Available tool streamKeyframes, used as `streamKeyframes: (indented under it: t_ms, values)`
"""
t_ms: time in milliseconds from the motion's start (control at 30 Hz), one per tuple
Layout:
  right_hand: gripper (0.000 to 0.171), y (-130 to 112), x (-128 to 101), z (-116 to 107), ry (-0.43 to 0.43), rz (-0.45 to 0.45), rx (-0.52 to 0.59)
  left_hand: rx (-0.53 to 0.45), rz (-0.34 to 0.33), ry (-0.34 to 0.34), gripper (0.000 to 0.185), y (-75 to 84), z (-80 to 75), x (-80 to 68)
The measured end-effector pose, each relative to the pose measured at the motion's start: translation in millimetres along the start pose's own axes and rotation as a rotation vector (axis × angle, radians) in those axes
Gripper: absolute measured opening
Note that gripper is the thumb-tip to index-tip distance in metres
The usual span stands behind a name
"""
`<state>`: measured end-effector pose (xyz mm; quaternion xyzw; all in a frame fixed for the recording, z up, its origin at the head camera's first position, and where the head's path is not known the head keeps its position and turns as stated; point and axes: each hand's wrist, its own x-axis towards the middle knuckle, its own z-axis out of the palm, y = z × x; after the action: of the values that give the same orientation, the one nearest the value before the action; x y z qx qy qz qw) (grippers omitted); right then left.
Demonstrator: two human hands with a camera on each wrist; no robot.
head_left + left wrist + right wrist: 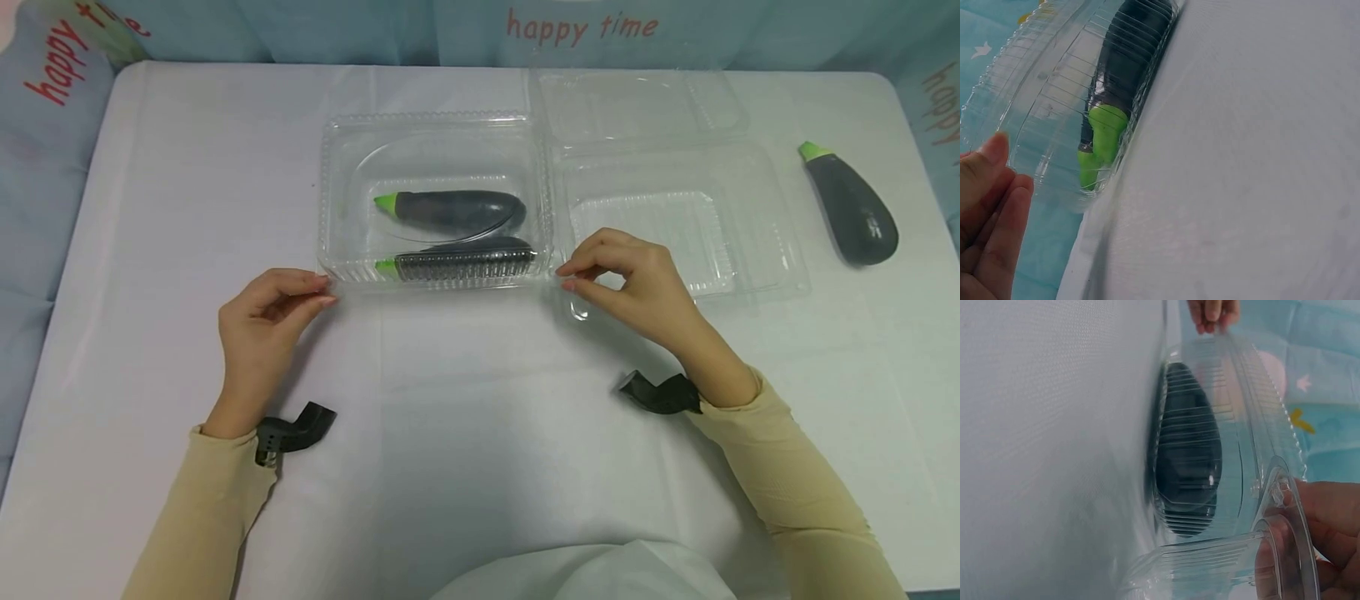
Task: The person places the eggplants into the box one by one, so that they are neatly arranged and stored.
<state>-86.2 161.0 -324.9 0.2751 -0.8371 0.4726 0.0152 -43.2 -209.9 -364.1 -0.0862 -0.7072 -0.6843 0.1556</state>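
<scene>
A clear plastic clamshell box (435, 137) lies with its lid down on the white table, two dark eggplants with green stems inside, one (457, 210) behind the other (465, 260). My left hand (324, 292) pinches the box's front left corner, and my right hand (566, 277) pinches its front right corner at the tab. The left wrist view shows my left hand's fingers (997, 181) at the ribbed rim, beside the green stems (1104, 125). In the right wrist view my right hand (1329, 531) holds the clear tabs, with an eggplant (1188, 456) behind the ribbed wall.
A second clear clamshell (750, 250) lies open just right of the first, its lid (637, 104) folded back. A third eggplant (851, 204) lies loose near the table's right edge. Blue printed cloth (45, 125) surrounds the table.
</scene>
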Motion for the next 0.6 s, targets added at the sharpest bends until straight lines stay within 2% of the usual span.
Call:
streamKeyframes:
  t_ms: [133,300,500,600]
  values:
    - [0.018,0.6,0.2,-0.6,-0.004,0.0,0.005,0.107,0.036,0.001,0.019,-2.0,0.1,1.1]
    - [0.016,1.9,0.1,-1.5,-0.019,0.005,0.011,0.153,0.055,0.003,0.014,-3.9,0.8,2.6]
    - [0.017,2.2,-0.1,-2.2,-0.019,0.025,0.037,0.097,0.066,-0.009,0.02,-5.9,1.8,3.5]
    - [0.017,2.3,0.0,-1.9,-0.012,0.034,0.073,0.035,0.059,-0.018,0.022,-5.1,1.0,2.6]
